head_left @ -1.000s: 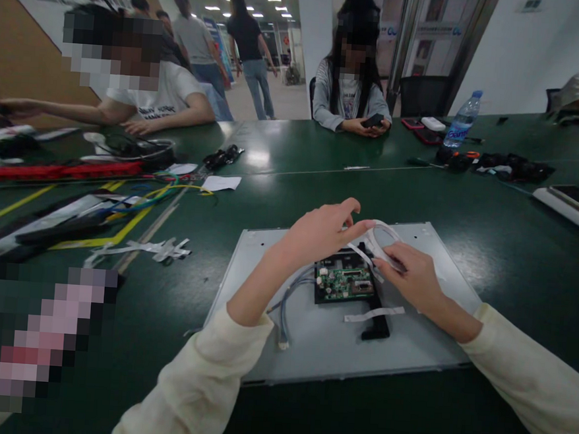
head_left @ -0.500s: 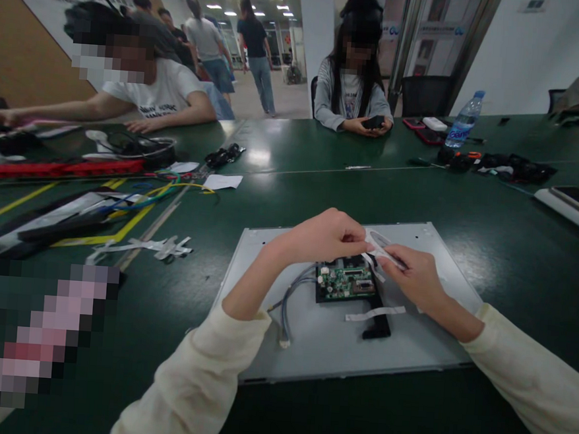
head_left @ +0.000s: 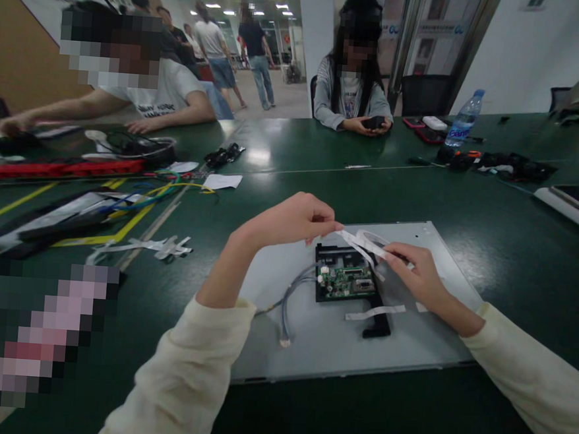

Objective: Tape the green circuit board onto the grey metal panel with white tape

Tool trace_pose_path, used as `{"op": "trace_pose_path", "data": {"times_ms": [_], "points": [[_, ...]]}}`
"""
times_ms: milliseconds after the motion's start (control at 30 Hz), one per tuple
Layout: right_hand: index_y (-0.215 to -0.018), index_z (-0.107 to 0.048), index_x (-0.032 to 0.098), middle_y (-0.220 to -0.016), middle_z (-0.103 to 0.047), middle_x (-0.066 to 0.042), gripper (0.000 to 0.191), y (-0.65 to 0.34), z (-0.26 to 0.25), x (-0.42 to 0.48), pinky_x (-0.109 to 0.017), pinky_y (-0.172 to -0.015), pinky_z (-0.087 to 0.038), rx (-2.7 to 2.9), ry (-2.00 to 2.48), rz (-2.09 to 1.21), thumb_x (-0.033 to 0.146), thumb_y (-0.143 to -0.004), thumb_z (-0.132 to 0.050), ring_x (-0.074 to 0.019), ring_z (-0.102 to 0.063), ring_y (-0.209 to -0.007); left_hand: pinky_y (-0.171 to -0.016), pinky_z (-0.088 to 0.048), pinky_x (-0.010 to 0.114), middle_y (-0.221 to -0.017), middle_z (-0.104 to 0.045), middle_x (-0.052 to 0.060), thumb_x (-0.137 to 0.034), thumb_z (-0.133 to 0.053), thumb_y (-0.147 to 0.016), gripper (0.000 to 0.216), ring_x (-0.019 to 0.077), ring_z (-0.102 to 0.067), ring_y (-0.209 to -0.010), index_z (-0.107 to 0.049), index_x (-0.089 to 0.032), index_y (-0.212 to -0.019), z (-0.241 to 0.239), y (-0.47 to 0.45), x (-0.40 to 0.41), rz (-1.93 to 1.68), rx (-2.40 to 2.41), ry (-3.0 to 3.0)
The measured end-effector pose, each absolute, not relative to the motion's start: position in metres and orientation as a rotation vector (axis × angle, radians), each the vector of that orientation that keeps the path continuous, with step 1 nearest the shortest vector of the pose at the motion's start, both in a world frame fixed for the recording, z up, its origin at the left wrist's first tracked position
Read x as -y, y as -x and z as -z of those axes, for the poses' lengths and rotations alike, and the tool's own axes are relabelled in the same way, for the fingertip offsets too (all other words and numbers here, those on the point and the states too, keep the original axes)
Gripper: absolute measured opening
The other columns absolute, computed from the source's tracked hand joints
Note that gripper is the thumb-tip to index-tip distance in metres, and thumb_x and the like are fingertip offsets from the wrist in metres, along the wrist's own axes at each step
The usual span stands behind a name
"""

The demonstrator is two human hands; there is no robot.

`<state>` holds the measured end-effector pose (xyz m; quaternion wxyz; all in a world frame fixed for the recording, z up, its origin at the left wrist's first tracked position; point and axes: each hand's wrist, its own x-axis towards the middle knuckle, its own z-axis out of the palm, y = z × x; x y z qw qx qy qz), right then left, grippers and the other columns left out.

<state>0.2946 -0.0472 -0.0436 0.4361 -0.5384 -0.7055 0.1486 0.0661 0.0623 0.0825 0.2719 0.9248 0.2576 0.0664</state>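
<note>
By the left hand (head_left: 292,218), white tape (head_left: 351,237) is pinched at one end; by the right hand (head_left: 418,273), it is gripped farther along, above the far side of the circuit board (head_left: 342,282). Nearer than the board, a loose strip (head_left: 374,313) is seen; left of it, grey cables (head_left: 285,309).

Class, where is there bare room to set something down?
Bare green tabletop lies between the grey panel and the table seam beyond it, and between the panel's right edge and the white device. Crowded: the panel's middle, with circuit board, cables, left hand, right hand and white strip; the tabletop's left, with wires and red bar.
</note>
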Motion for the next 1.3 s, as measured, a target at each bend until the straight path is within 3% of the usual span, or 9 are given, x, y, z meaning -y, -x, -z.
{"op": "trace_pose_path", "data": {"times_ms": [200,667,800,967,1100,1167,1300], "points": [[-0.082,-0.066,0.017,-0.071,-0.063,-0.002,0.027,-0.296,0.046,0.045,-0.023,-0.053,-0.036,1.72,1.375,-0.351,0.037,-0.088,-0.048,-0.0124,-0.052,-0.061,-0.049,-0.031,0.018,-0.055,-0.059,-0.002,-0.03,-0.048,-0.083,0.027,0.0071,-0.05,-0.05,-0.065,-0.015,-0.068,-0.087,-0.057,-0.067,-0.118,-0.712,-2.518],[-0.088,-0.068,0.017,-0.068,-0.062,-0.001,0.029,-0.299,0.05,0.042,-0.024,-0.052,-0.036,1.638,1.437,-0.306,0.04,-0.088,-0.05,-0.012,-0.05,-0.056,-0.052,-0.035,0.018,-0.056,-0.06,-0.001,-0.032,-0.047,-0.084,0.03,0.0076,-0.052,-0.053,-0.064,-0.014,-0.066,-0.089,-0.047,-0.074,-0.251,-0.836,-2.539],[-0.091,-0.068,0.018,-0.072,-0.065,-0.002,0.028,-0.298,0.051,0.042,-0.025,-0.053,-0.038,1.683,1.436,-0.247,0.039,-0.088,-0.05,-0.0126,-0.053,-0.058,-0.053,-0.037,0.019,-0.062,-0.063,0.0,-0.032,-0.046,-0.086,0.028,0.0085,-0.052,-0.053,-0.065,-0.013,-0.076,-0.086,-0.051,-0.073,-0.322,-0.877,-2.562],[-0.092,-0.067,0.017,-0.085,-0.069,-0.005,0.027,-0.294,0.052,0.043,-0.029,-0.067,-0.046,1.769,1.396,-0.137,0.037,-0.088,-0.05,-0.0173,-0.062,-0.075,-0.077,-0.046,0.026,-0.105,-0.065,0.007,-0.026,-0.046,-0.088,0.026,0.0144,-0.061,-0.087,-0.06,-0.016,-0.108,-0.072,-0.074,-0.064,-0.505,-0.744,-2.671],[-0.096,-0.066,0.015,-0.09,-0.069,-0.007,0.027,-0.294,0.053,0.043,-0.032,-0.073,-0.048,1.845,1.338,-0.091,0.036,-0.089,-0.05,-0.019,-0.063,-0.082,-0.095,-0.04,0.031,-0.122,-0.057,0.01,-0.026,-0.042,-0.092,0.03,0.0187,-0.053,-0.112,-0.052,-0.016,-0.118,-0.056,-0.095,-0.053,-0.53,-0.579,-2.765],[-0.097,-0.065,0.015,-0.091,-0.069,-0.008,0.025,-0.295,0.054,0.043,-0.033,-0.075,-0.048,1.876,1.299,-0.065,0.034,-0.089,-0.051,-0.0193,-0.063,-0.083,-0.092,-0.04,0.032,-0.118,-0.058,0.011,-0.029,-0.038,-0.094,0.029,0.0197,-0.054,-0.109,-0.051,-0.015,-0.116,-0.049,-0.101,-0.051,-0.5,-0.611,-2.763],[-0.097,-0.064,0.015,-0.092,-0.069,-0.009,0.022,-0.296,0.054,0.043,-0.035,-0.077,-0.049,1.907,1.26,-0.007,0.032,-0.089,-0.051,-0.0204,-0.063,-0.086,-0.078,-0.042,0.03,-0.091,-0.064,0.007,-0.03,-0.029,-0.097,0.03,0.0175,-0.06,-0.084,-0.054,-0.015,-0.103,-0.045,-0.102,-0.052,-0.423,-0.734,-2.712]]}}
